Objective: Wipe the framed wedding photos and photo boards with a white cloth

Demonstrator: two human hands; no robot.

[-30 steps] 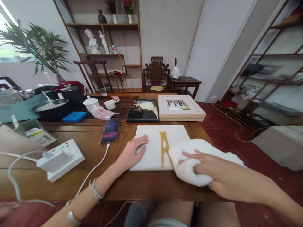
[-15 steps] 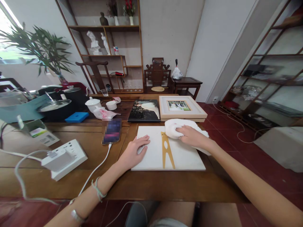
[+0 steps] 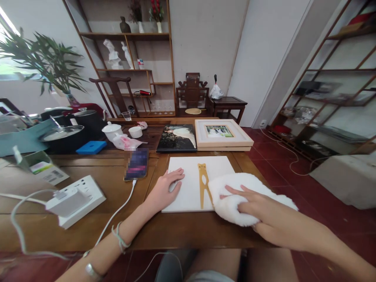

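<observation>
My left hand (image 3: 165, 190) lies on the left side of a flat white board (image 3: 188, 197), its fingers stretched out, holding nothing. On the board is a flat yellow piece (image 3: 201, 188) with two long legs, an oval hole and a small animal-like head. My right hand (image 3: 257, 207) is closed on a fluffy white towel (image 3: 232, 211), pressed over the board's front right corner. The towel hides that corner and touches or covers part of the piece's right leg. Some of the towel hangs past the board toward the table's right edge.
Behind the board lie a dark picture panel (image 3: 176, 138) and a pale wooden photo frame (image 3: 223, 134). A charging phone (image 3: 136, 164), a white power strip (image 3: 85, 199) and its cables are on the left. White teaware (image 3: 111, 130), a blue block (image 3: 91, 147) and pots stand farther back.
My right hand has drawn the towel from the board's far right corner toward me, to the front right corner. My left hand stays in place on the board. The view has shifted slightly.
</observation>
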